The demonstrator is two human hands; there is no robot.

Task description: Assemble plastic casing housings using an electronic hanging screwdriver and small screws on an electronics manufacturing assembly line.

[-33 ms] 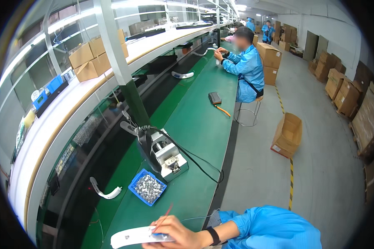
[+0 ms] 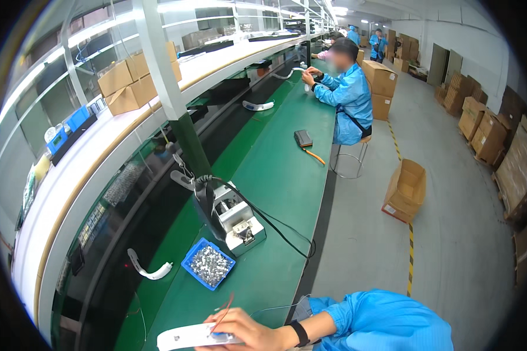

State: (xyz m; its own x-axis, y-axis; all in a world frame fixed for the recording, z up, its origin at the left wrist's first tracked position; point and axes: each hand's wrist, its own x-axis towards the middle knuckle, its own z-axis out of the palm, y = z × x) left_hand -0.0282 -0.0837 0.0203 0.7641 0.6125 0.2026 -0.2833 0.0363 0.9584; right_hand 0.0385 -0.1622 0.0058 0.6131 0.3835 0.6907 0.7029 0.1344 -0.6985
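At the lower edge, my right hand [image 2: 243, 329] is closed around one end of a curved white plastic piece [image 2: 184, 337]. The far end of the piece points left, over the green bench. Thin red wires [image 2: 228, 305] rise from beside my fingers, and a bit of blue shows on the piece under them. A dark band circles my wrist below a blue sleeve [image 2: 375, 322]. My left hand is out of the picture. Ahead of my hand sits a blue tray [image 2: 184, 263] with many small metallic parts [image 2: 209, 267].
Past the tray stands a metal bench device [image 2: 240, 225] with a black cable. Another curved white piece [image 2: 152, 272] lies on the dark-green strip to the left. Further along are a black-and-orange tool [image 2: 303, 139] and a seated co-worker [image 2: 348, 93]. An open carton [image 2: 405, 190] stands on the floor.
The red wires have tilted and moved slightly left and down, and now show spread apart. My right hand has shifted slightly left, still gripping the white piece.
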